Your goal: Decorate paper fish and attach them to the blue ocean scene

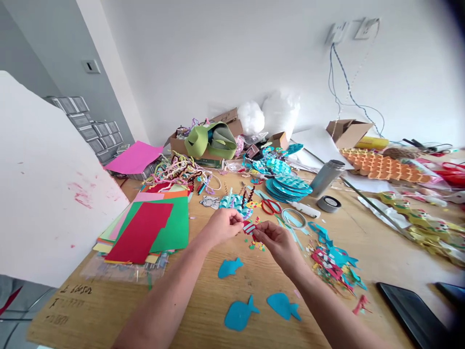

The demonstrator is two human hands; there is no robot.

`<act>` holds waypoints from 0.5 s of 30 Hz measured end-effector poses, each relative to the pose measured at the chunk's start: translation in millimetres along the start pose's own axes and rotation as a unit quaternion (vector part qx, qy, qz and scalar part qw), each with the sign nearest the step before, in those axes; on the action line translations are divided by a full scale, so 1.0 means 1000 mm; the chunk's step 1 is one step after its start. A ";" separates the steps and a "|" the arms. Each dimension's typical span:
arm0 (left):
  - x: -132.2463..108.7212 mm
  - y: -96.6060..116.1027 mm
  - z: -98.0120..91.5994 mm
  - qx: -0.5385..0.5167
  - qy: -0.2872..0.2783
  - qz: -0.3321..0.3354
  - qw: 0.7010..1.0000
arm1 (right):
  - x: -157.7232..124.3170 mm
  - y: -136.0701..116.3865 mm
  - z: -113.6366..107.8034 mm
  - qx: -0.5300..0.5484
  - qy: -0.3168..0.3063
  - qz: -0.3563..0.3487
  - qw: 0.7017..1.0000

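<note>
Between my two hands is a small red paper fish with pale stripes [249, 228], held above the wooden table. My left hand [228, 224] pinches its left end. The fingers of my right hand [273, 237] close on its right end. Just beyond lies a blue paper craft with curled strips and brown twisted stems [236, 203]. Small coloured paper bits [257, 246] are scattered below the red fish. Nearer to me, three plain blue paper fish lie flat: one at the left [229, 267], one in front [240, 314] and one at the right [284, 306].
Coloured paper sheets [174, 225] are stacked at the left. Red scissors [271, 207], a tape roll [294, 218], blue paper discs [286, 189] and a metal flask [327, 178] stand or lie beyond my right hand. Paper scraps [336, 261] and a dark phone [410, 310] lie at the right.
</note>
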State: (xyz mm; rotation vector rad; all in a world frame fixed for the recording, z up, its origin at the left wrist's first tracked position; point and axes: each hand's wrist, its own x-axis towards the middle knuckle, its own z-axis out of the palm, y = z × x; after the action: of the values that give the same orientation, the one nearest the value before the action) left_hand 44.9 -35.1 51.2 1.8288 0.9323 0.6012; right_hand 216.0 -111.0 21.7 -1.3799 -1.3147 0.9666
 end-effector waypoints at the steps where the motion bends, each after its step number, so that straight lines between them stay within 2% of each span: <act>1: 0.001 -0.001 -0.002 -0.022 0.004 -0.006 1.000 | 0.003 -0.003 -0.001 -0.014 0.002 -0.011 1.000; 3: 0.005 -0.005 -0.007 -0.067 0.031 -0.010 0.997 | 0.013 -0.012 -0.006 -0.052 0.025 -0.046 0.997; 6: 0.019 -0.018 -0.016 -0.092 0.129 -0.009 0.987 | 0.038 -0.027 -0.013 -0.107 0.079 -0.100 0.986; 8: 0.034 -0.030 -0.020 -0.071 0.194 -0.015 0.978 | 0.057 -0.034 -0.016 -0.125 0.085 -0.126 0.980; 11: 0.056 -0.047 -0.019 -0.061 0.229 -0.022 0.971 | 0.085 -0.037 -0.013 -0.170 0.071 -0.171 0.968; 15: 0.075 -0.060 -0.008 -0.076 0.234 -0.018 0.969 | 0.109 -0.028 -0.006 -0.211 0.049 -0.190 0.958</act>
State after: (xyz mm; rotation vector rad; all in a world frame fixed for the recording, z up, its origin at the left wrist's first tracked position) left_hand 62.5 44.7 0.5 1.5553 1.1862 1.0813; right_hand 227.1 -4.7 58.3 -1.3909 -1.6971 0.3642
